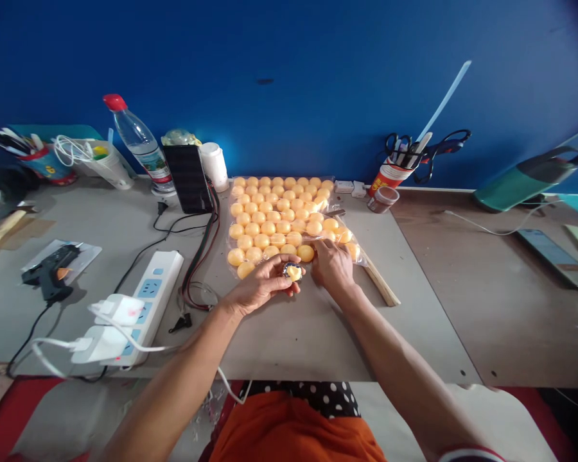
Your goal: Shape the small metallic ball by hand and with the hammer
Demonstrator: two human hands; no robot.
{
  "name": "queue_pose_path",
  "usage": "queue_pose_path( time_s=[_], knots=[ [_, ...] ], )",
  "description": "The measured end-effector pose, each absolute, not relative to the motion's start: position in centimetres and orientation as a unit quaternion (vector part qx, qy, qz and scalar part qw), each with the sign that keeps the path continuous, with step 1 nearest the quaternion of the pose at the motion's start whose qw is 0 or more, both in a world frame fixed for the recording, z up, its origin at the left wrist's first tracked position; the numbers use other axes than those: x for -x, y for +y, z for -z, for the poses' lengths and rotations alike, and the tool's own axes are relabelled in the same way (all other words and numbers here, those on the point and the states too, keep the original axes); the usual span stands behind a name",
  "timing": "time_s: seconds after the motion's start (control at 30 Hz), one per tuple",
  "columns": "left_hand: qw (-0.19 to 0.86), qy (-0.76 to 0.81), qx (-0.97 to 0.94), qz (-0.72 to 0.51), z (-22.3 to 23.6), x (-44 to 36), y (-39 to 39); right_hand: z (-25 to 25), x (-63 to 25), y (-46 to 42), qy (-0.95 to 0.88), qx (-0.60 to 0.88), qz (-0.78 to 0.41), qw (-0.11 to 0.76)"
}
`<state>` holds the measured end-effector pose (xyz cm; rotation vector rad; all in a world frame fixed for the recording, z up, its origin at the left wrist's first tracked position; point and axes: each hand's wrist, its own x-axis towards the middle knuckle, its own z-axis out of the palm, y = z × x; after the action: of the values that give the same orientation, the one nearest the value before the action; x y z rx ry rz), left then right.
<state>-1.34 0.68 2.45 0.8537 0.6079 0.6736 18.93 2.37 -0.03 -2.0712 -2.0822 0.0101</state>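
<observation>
My left hand is closed around a small round object with a dark rim and a pale yellow middle; its exact kind does not show. A layer of orange table tennis balls lies in a clear plastic bag just beyond both hands. At the bag's near right side is my right hand, fingers bent down against its edge among the balls. Those fingertips are hidden, so what they grip cannot be made out. One ball sits between the two hands at the near edge.
A wooden stick lies right of the bag. Leftward are a power strip with chargers, dark cables and a glue gun. A phone, bottle and tool cup stand near the blue wall.
</observation>
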Motion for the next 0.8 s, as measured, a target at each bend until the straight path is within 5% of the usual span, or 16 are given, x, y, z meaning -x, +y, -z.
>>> queue_pose_path(
  time_s=[0.8],
  knots=[
    [0.819, 0.279, -0.378, -0.329, -2.48, 1.25, 0.69, -0.72, -19.45, 2.23, -0.697, 0.714, -0.02, 0.066]
  ],
)
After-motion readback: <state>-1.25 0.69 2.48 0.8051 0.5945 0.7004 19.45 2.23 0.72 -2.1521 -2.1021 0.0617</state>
